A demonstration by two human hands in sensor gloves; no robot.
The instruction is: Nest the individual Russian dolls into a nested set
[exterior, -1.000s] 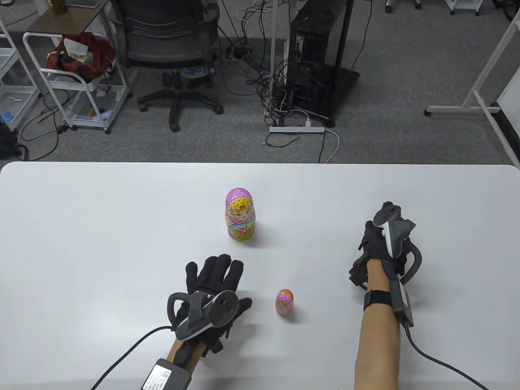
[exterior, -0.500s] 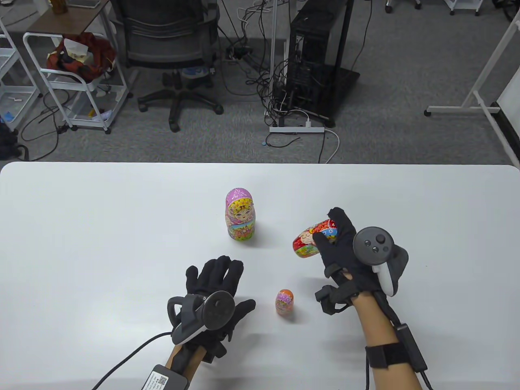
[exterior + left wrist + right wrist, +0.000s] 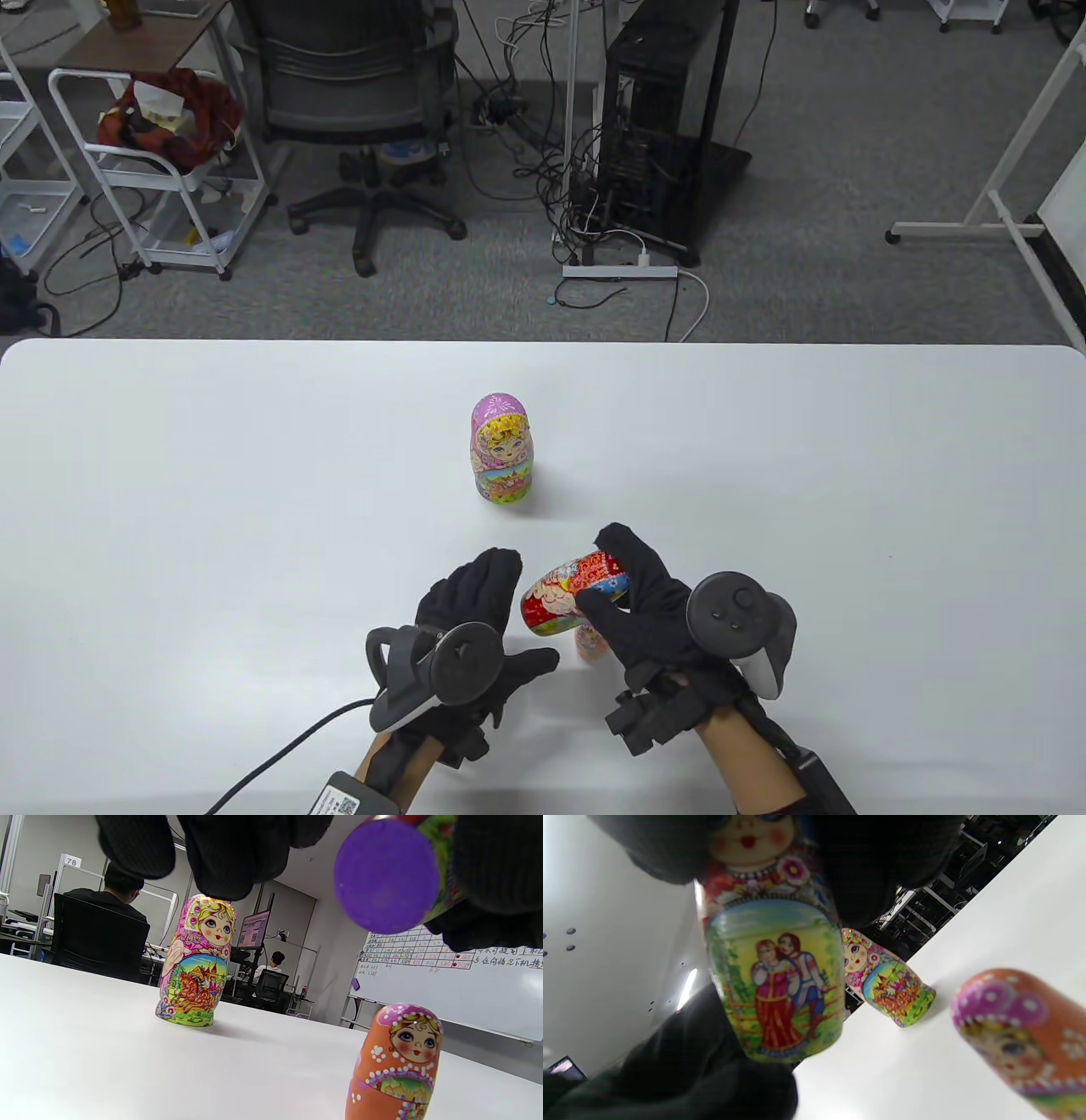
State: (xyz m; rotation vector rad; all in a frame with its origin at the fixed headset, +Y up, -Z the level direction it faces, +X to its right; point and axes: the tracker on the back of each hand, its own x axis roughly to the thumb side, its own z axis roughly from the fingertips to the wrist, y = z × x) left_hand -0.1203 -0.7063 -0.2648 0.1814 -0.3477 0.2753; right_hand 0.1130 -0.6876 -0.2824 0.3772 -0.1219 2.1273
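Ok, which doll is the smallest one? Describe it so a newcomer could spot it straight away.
On the white table, look near the front edge, just beneath the red doll that the right hand holds tilted in the air. The small orange doll stands upright there. Its orange body and purple dotted headscarf set it apart from the taller pink doll standing farther back.

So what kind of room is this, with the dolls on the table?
Probably an office or lab workroom. Beyond the white table there's a rolling office chair and a computer tower with tangled cables, and the left wrist view shows a whiteboard and people at monitors.
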